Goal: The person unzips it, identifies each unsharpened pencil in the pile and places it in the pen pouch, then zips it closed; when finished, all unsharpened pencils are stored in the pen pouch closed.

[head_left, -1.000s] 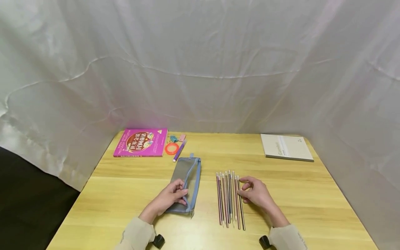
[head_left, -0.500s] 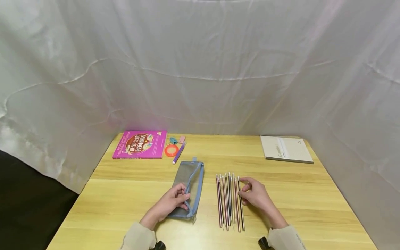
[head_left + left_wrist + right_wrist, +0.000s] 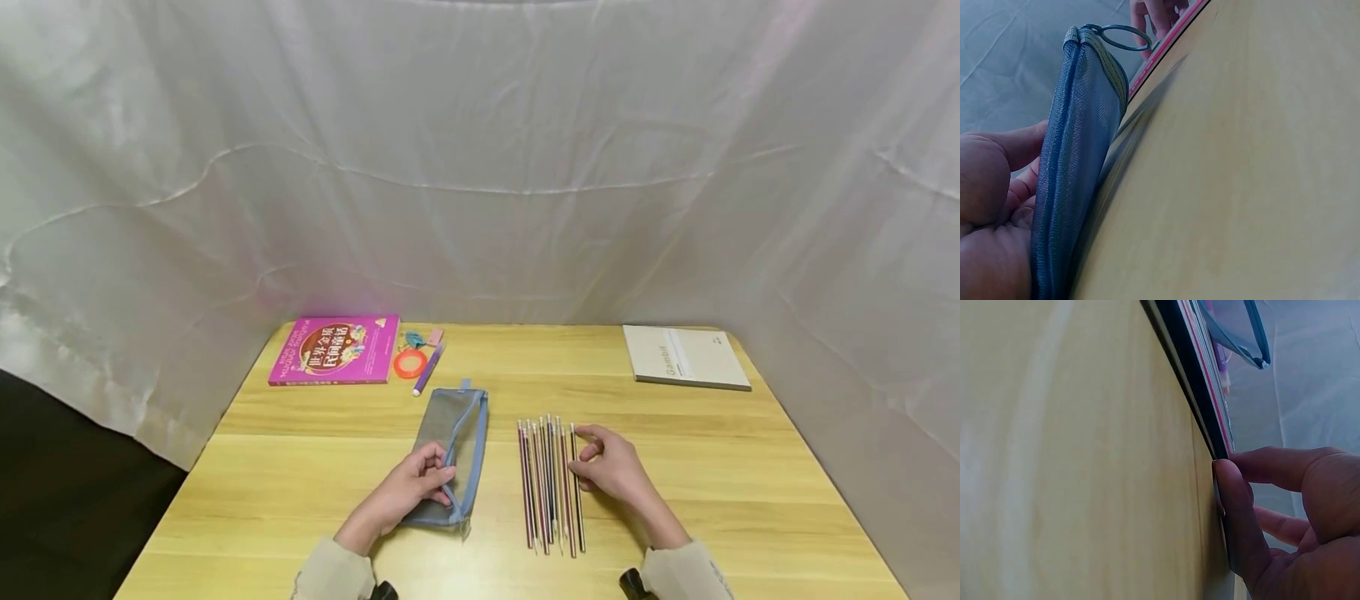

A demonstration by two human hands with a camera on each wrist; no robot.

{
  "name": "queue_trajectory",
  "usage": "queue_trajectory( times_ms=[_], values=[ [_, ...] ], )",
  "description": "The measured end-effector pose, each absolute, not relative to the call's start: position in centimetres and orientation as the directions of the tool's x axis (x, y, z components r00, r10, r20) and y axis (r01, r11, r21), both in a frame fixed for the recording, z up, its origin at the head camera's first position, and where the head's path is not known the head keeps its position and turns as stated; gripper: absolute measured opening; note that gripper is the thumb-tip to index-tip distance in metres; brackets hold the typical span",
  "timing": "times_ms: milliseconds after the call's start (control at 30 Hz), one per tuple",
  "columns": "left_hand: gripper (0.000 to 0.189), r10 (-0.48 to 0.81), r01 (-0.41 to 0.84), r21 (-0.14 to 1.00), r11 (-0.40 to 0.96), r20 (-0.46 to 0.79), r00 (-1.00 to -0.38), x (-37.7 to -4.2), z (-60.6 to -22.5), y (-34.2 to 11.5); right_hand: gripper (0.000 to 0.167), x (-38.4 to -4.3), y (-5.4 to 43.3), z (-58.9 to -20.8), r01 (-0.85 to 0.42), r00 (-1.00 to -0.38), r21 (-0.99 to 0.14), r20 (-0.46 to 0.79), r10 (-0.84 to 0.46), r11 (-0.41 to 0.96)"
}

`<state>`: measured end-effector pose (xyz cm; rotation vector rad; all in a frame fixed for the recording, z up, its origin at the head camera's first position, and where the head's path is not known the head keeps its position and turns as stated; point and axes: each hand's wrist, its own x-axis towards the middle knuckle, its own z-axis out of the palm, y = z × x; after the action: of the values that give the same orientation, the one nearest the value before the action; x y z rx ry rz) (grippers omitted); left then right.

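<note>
Slightly, the grey-blue mesh pouch point(image 3: 450, 419) has shifted rightward and nearer the person on the wooden table point(image 3: 697, 433) since a second ago, its mouth gaping. The left hand point(image 3: 417, 481) still grips its edge, thumb against curled fingers. Right of the pouch, the row of pencils point(image 3: 550, 487) has barely moved. On the row's side away from the pouch, the right hand point(image 3: 613, 468) keeps bent thumb and forefinger touching the outermost pencil point(image 3: 578, 500); whether they pinch it, I cannot tell. Beyond the pouch, the purple marker point(image 3: 428, 370) has stayed put.
</note>
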<state>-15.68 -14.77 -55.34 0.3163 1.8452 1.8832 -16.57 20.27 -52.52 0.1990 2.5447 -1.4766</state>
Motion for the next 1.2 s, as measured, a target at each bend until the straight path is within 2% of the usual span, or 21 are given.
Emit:
queue_trajectory(
  times_ms=[433, 767, 1200],
  values=[
    [0.021, 0.481, -0.188, 0.982, 0.018, -0.173, -0.859, -15.81, -55.75, -14.96, 0.074, -16.79, 19.91, -52.25, 0.217, -0.970, -0.817, -0.240, 0.028, 0.534],
    [0.021, 0.491, -0.179, 0.984, 0.014, -0.163, -0.856, -15.86, -55.64, -14.91, 0.080, -17.06, 19.88, -52.41, 0.175, -0.979, -0.787, -0.204, 0.018, 0.591],
    [0.023, 0.488, -0.184, 0.983, 0.015, -0.168, -0.856, -15.80, -55.57, -14.83, 0.076, -16.93, 20.56, -52.16, 0.221, -0.970, -0.851, -0.242, 0.018, 0.476]
  ],
)
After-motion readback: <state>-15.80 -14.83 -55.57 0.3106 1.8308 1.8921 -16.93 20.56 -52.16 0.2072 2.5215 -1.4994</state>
